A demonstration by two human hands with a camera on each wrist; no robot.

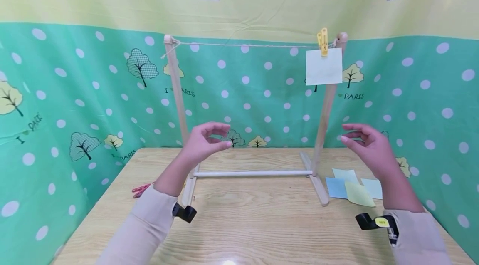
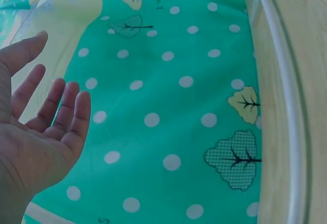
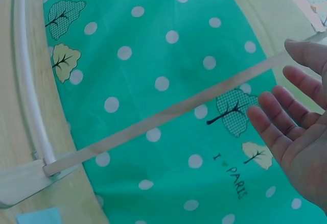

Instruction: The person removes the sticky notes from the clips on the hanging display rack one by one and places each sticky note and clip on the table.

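Note:
Both hands are raised over the table with nothing in them. In the head view my left hand [image 1: 203,142] is in front of the left post [image 1: 176,82] of a wooden frame, fingers loosely bent and thumb apart from them. The left wrist view shows that palm [image 2: 38,147] bare. My right hand [image 1: 368,148] hovers right of the right post [image 1: 324,119], its fingers likewise relaxed and spread in the right wrist view. Between the post tops runs a thin string [image 1: 243,45]. A yellow clothespin [image 1: 324,42] holds a pale square sheet of paper [image 1: 324,67] near the string's right end.
Several blue, pale green and yellow paper squares [image 1: 338,188] lie on the table [image 1: 243,223] beside the frame's right foot. Pink clothespins [image 1: 140,190] lie at the left, partly behind my left forearm. A white bar [image 1: 250,173] joins the feet. Behind hangs a green dotted curtain [image 1: 247,102].

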